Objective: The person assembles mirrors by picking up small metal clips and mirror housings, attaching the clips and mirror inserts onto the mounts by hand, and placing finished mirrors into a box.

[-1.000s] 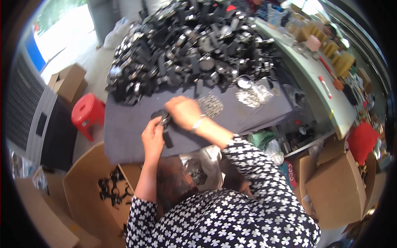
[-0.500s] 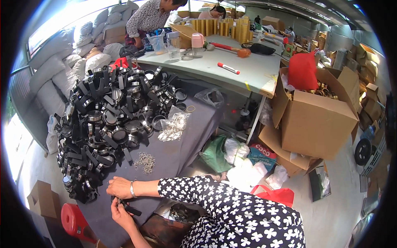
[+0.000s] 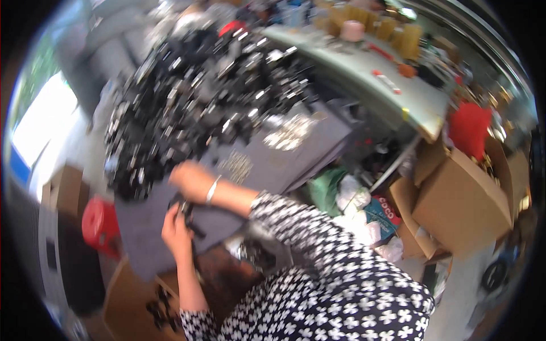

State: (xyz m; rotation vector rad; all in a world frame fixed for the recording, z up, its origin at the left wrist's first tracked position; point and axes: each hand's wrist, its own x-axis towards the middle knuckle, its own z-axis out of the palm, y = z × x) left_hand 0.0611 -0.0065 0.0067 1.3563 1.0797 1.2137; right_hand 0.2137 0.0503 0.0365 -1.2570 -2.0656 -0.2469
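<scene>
Cardboard box [image 3: 142, 298] holds black parts (blurred); left hand [image 3: 177, 230] and right hand [image 3: 190, 181] grip black piece [image 3: 186, 213].

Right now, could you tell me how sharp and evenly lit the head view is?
Head view: motion blur smears the whole frame, so the pile of black parts and both hands, left hand and right hand, look soft; bright glare washes out the opening at far left; fisheye bends the green table edge.

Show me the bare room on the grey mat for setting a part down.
Bare grey mat lies right of the small metal pieces, and below the left hand. The black parts pile crowds the far side.
</scene>
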